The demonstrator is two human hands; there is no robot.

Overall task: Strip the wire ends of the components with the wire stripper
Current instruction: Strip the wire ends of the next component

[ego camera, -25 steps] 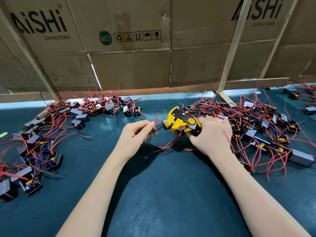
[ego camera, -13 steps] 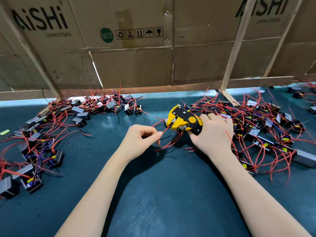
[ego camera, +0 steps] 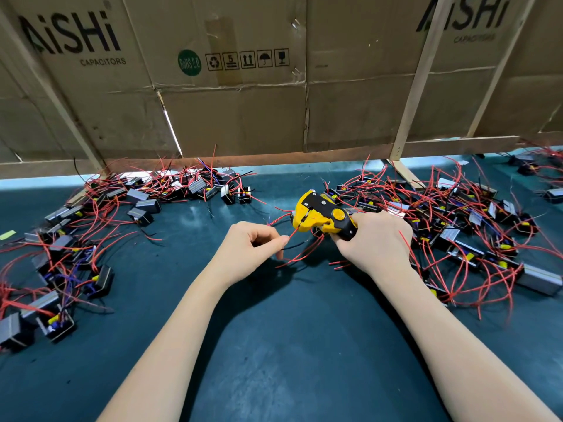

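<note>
The right hand (ego camera: 376, 243) is wrapped around the handles of the yellow-and-black wire stripper (ego camera: 323, 216), whose head points left, above the middle of the dark green desk (ego camera: 289, 345). The left hand (ego camera: 251, 252) pinches a red wire (ego camera: 294, 232) between thumb and forefinger, its end reaching into the stripper's head. More loose red and black wires lie on the desk just below the two hands. A heap of components (ego camera: 457, 226) with red leads spreads toward the desk's right edge, another heap (ego camera: 76, 236) toward the left edge and far side. Cardboard panels (ego camera: 243, 111) stand along the far edge.
</note>
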